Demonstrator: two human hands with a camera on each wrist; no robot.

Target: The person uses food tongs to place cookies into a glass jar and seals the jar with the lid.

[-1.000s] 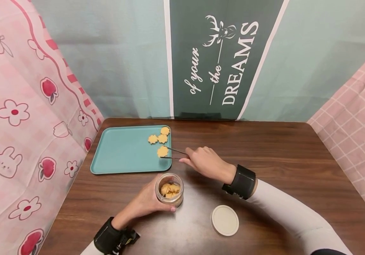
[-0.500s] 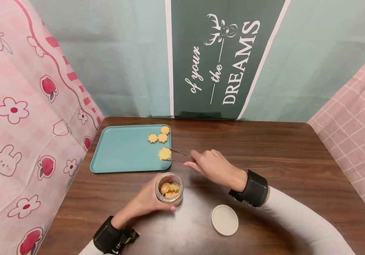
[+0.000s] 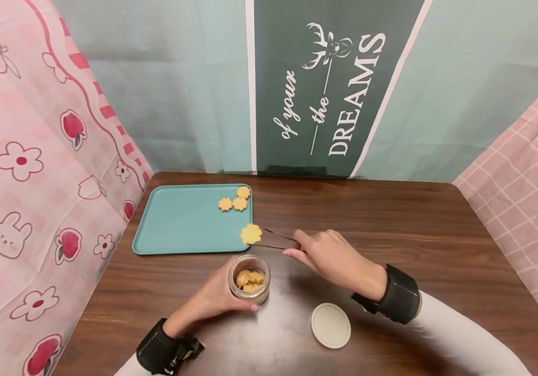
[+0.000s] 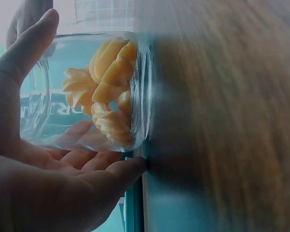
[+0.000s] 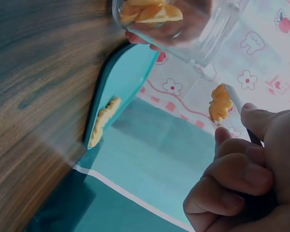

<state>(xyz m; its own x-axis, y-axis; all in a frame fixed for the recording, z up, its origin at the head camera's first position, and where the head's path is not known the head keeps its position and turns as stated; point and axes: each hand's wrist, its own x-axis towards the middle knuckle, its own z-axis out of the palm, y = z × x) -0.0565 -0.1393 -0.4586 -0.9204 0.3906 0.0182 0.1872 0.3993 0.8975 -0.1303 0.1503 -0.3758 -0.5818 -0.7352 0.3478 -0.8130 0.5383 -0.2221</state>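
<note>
My left hand (image 3: 214, 294) is wrapped round a clear glass jar (image 3: 262, 298) that stands upright on the table without a lid. Inside it lie several golden flower-shaped cookies (image 4: 112, 72), piled toward the bottom. My right hand (image 3: 339, 258) grips metal tongs (image 3: 273, 247) between thumb and fingers. Their serrated tips pinch one flower-shaped cookie (image 3: 251, 234), seen edge-on in the right wrist view and held up clear of the table. In the head view that cookie overlaps the near right corner of the teal tray (image 3: 184, 219), just behind the jar mouth.
Three more cookies (image 3: 239, 203) lie in the tray's far right corner. A round cream lid (image 3: 331, 326) rests on the brown wooden table (image 3: 391, 224) to the right of the jar. Printed cloths (image 3: 20, 162) hang around the table's sides and back.
My right hand has drawn the tongs and cookie toward me and to the right, from over the tray toward the jar. The left hand and jar have stayed put.
</note>
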